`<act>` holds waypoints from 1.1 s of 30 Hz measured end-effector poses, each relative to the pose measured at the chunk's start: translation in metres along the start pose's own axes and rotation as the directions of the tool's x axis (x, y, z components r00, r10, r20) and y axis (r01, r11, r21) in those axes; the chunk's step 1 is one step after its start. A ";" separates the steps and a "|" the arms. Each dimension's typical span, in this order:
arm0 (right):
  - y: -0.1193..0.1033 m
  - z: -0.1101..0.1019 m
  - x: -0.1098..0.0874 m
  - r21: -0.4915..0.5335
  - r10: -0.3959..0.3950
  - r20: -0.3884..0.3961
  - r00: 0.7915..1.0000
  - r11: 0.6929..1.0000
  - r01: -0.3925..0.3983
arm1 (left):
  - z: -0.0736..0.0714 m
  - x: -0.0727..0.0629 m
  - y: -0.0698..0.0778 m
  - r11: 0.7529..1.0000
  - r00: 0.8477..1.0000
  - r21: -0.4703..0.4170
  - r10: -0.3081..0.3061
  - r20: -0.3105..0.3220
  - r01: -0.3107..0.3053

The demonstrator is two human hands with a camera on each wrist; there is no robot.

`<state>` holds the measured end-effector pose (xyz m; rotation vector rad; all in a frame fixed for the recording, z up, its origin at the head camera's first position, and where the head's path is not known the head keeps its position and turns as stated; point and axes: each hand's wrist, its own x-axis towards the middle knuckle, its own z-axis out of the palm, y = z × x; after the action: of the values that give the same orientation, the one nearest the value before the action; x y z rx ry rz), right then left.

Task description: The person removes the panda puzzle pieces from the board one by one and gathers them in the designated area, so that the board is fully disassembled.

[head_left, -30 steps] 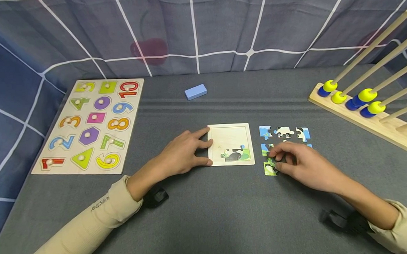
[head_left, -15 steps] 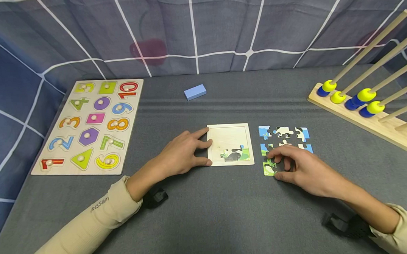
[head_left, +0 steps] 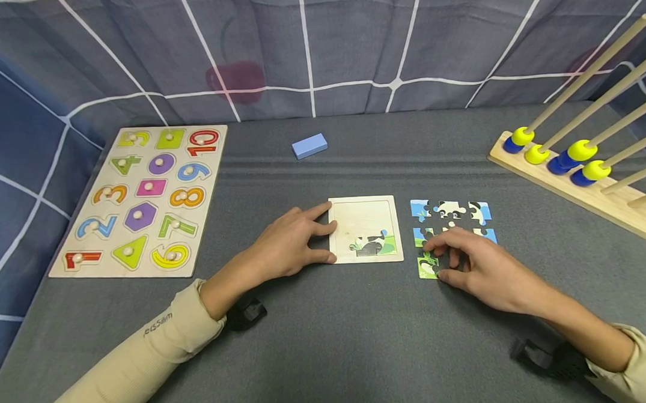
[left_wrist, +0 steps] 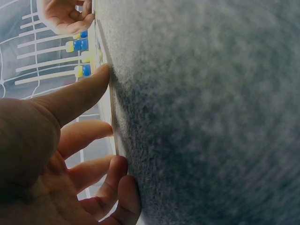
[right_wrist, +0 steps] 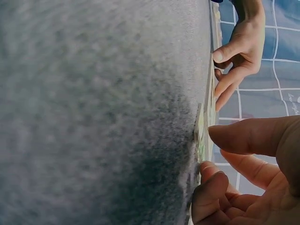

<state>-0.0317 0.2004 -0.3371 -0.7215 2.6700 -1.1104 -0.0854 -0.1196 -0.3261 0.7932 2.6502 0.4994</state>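
A square wooden puzzle tray [head_left: 358, 218] lies flat in the head view, with a joined section of panda picture [head_left: 373, 244] in its lower right. My left hand [head_left: 287, 242] touches the tray's left edge with outstretched fingertips and thumb. To the right, loose panda puzzle pieces lie in rows, such as a blue corner piece [head_left: 419, 209] and a panda-face piece [head_left: 451, 209]. My right hand [head_left: 483, 266] covers part of the lower rows. Its thumb and forefinger pinch the edges of a green puzzle piece [head_left: 427, 268], which lies flat on the cloth; the wrist view shows their contact only edge-on.
A number-and-shape peg board [head_left: 133, 204] lies at the left. Behind the tray is a small blue block [head_left: 310, 146]. A wooden bead counter [head_left: 577, 184] with upright rods stands at the right. Grey cloth covers the table, and a checked curtain [head_left: 348, 44] hangs behind it.
The right hand's thumb has shifted slightly around the lower edge of the green piece, and the hand has opened a little. The left hand and the tray stay in place.
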 end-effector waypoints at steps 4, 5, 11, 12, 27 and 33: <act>-0.004 0.000 0.003 0.009 -0.016 -0.014 1.000 1.000 0.016 | 0.000 0.000 0.000 1.000 1.000 0.004 -0.001 0.004 0.001; -0.005 0.000 0.004 0.012 -0.015 -0.017 1.000 1.000 0.015 | 0.000 0.000 0.000 1.000 1.000 0.003 -0.002 0.006 0.002; -0.015 0.004 0.014 0.030 0.009 -0.009 1.000 1.000 -0.008 | -0.001 0.001 -0.001 1.000 1.000 -0.005 -0.013 0.016 0.013; -0.017 0.005 0.016 0.030 0.009 -0.006 1.000 0.999 -0.009 | -0.001 0.001 -0.001 1.000 1.000 -0.002 -0.012 0.015 0.012; -0.030 0.024 0.056 0.017 -0.015 0.085 0.996 1.000 0.014 | -0.001 0.001 -0.001 1.000 1.000 0.001 -0.010 0.011 0.010; -0.032 0.026 0.065 0.016 0.026 0.150 0.988 0.999 -0.029 | 0.000 0.001 -0.002 1.000 1.000 0.001 -0.004 0.010 0.004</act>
<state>-0.0683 0.1331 -0.3308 -0.7318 2.5335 -1.0292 -0.0870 -0.1201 -0.3272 0.7882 2.6429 0.4925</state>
